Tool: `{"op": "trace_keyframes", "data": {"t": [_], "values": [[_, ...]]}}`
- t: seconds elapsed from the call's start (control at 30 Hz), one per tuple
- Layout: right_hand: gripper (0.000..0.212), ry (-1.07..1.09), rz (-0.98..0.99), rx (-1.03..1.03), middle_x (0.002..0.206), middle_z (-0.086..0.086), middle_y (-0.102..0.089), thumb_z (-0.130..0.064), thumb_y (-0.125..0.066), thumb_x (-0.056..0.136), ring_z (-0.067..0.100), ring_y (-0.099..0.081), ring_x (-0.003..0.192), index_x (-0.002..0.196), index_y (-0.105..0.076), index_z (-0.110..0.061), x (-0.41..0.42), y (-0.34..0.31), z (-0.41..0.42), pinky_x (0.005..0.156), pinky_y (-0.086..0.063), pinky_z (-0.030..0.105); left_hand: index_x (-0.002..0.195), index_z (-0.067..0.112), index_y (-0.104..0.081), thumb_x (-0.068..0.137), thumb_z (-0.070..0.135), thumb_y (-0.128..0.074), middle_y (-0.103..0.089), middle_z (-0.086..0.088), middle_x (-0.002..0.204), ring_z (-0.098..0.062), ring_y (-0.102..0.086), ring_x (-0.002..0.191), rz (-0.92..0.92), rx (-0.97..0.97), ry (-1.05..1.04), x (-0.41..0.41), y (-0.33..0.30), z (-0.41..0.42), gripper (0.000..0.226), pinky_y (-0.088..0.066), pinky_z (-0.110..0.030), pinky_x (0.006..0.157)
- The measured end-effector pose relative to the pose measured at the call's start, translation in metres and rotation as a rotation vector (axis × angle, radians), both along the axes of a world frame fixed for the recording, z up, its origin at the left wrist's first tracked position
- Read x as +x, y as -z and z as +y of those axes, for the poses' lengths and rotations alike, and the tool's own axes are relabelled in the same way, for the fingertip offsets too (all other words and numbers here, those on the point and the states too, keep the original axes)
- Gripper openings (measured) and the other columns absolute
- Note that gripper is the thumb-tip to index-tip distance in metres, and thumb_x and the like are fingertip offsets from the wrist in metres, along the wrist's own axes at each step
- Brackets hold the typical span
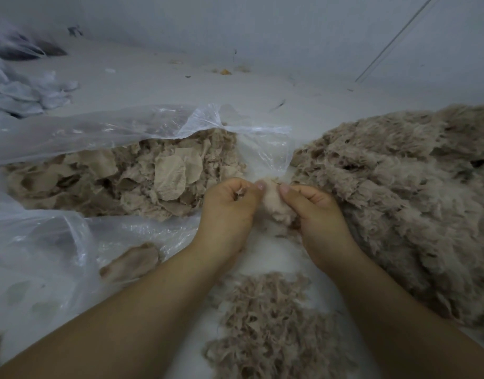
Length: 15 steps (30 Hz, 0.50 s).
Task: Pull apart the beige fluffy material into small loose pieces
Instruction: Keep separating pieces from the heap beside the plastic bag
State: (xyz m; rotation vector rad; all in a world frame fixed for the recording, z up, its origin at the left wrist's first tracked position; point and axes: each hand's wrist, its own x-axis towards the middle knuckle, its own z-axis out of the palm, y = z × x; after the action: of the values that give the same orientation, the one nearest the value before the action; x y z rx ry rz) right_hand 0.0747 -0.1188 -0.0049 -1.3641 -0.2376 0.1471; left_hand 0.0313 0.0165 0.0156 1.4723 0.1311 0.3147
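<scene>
Nearest the camera, between the two bare forearms: a small heap of shredded beige fluff [265, 326], loose and feathery, lying on the pale floor [159, 86].

Just beyond it, both hands meet at centre frame. Left hand [230, 212] is curled, thumb tip pressed to a pale beige fluffy clump [275, 202]. Right hand [317, 214] is curled likewise, thumb on the clump's other side. The clump sits between the two hands, gripped by both, held just above the floor. A few wisps show inside the left hand's curl.

Left of the left forearm: a single flat beige fabric scrap [131, 262] under or on clear plastic; cannot tell which.

Left side, mid-distance: a large clear plastic bag [98, 132], mouth open toward the hands, crumpled. Inside it, a mass of unshredded beige material [126, 179]: fluffy pieces mixed with flat backing patches that show a fine woven grid.

Right side, from near to mid-distance: a big mound of pulled-apart fluff [399, 187], much larger than the near heap, running off the right edge.

Farther back: small bits of debris on the floor, one an orange-yellow scrap [225, 72]. Far left, a pile of white cloth or plastic [25, 91], blurred. Behind all, a pale wall [262, 23].
</scene>
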Motion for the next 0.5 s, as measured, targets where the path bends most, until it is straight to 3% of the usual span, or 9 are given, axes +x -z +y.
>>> {"op": "trace_keyframes", "data": {"t": [0.07, 0.17, 0.23, 0.3, 0.43, 0.5], "values": [[0.028, -0.003, 0.01, 0.007, 0.08, 0.024, -0.07, -0.033, -0.066, 0.09, 0.032, -0.061, 0.068, 0.085, -0.076, -0.008, 0.0002, 0.0008, -0.0015, 0.066, -0.052, 0.039, 0.059, 0.016, -0.047, 0.093, 0.032, -0.063, -0.034, 0.002, 0.049, -0.01, -0.028, 0.04, -0.003, -0.015, -0.018, 0.0003, -0.0016, 0.0007, 0.042, -0.027, -0.02, 0.042], [0.031, 0.012, -0.008, -0.019, 0.072, 0.026, -0.063, -0.041, -0.068, 0.087, 0.032, -0.05, 0.062, 0.086, -0.077, -0.011, -0.0005, 0.0005, -0.0018, 0.061, -0.045, 0.038, 0.058, 0.017, -0.042, 0.079, 0.044, -0.073, -0.032, 0.002, 0.047, -0.011, -0.028, 0.038, 0.008, 0.021, 0.067, -0.0029, -0.003, -0.0013, 0.047, -0.026, -0.019, 0.039], [0.028, 0.002, -0.021, -0.011, 0.059, 0.009, -0.061, -0.039, -0.068, 0.088, 0.022, -0.047, 0.049, 0.077, -0.077, -0.015, -0.0012, -0.0012, -0.0016, 0.052, -0.043, 0.026, 0.053, 0.02, -0.045, 0.08, 0.034, -0.076, -0.037, 0.006, 0.043, -0.007, -0.03, 0.035, 0.046, 0.051, 0.123, -0.0039, -0.0006, -0.0055, 0.044, -0.026, -0.017, 0.039], [0.03, -0.012, -0.008, 0.003, 0.054, 0.003, -0.06, -0.037, -0.066, 0.088, 0.013, -0.052, 0.044, 0.067, -0.073, -0.016, -0.0005, -0.0014, -0.0021, 0.044, -0.043, 0.021, 0.045, 0.022, -0.053, 0.087, 0.02, -0.072, -0.043, 0.009, 0.041, -0.003, -0.035, 0.034, 0.088, 0.069, 0.163, -0.0034, 0.0025, -0.0077, 0.046, -0.029, -0.015, 0.038], [0.03, 0.033, 0.054, 0.024, 0.069, 0.019, -0.063, -0.029, -0.065, 0.091, 0.023, -0.053, 0.056, 0.082, -0.074, -0.002, -0.0008, -0.0018, -0.0025, 0.053, -0.046, 0.029, 0.048, 0.02, -0.052, 0.089, 0.003, -0.063, -0.044, 0.002, 0.043, -0.008, -0.037, 0.034, 0.167, 0.065, 0.21, -0.0039, -0.0005, -0.0036, 0.046, -0.029, -0.015, 0.038], [0.032, 0.056, 0.085, 0.033, 0.065, 0.016, -0.061, -0.027, -0.064, 0.092, 0.02, -0.05, 0.052, 0.085, -0.071, 0.003, -0.0001, -0.0027, -0.0012, 0.054, -0.042, 0.029, 0.056, 0.016, -0.045, 0.088, 0.001, -0.062, -0.04, -0.004, 0.047, -0.012, -0.034, 0.036, 0.192, 0.079, 0.216, -0.0034, -0.0023, -0.0015, 0.039, -0.027, -0.018, 0.039]]}}
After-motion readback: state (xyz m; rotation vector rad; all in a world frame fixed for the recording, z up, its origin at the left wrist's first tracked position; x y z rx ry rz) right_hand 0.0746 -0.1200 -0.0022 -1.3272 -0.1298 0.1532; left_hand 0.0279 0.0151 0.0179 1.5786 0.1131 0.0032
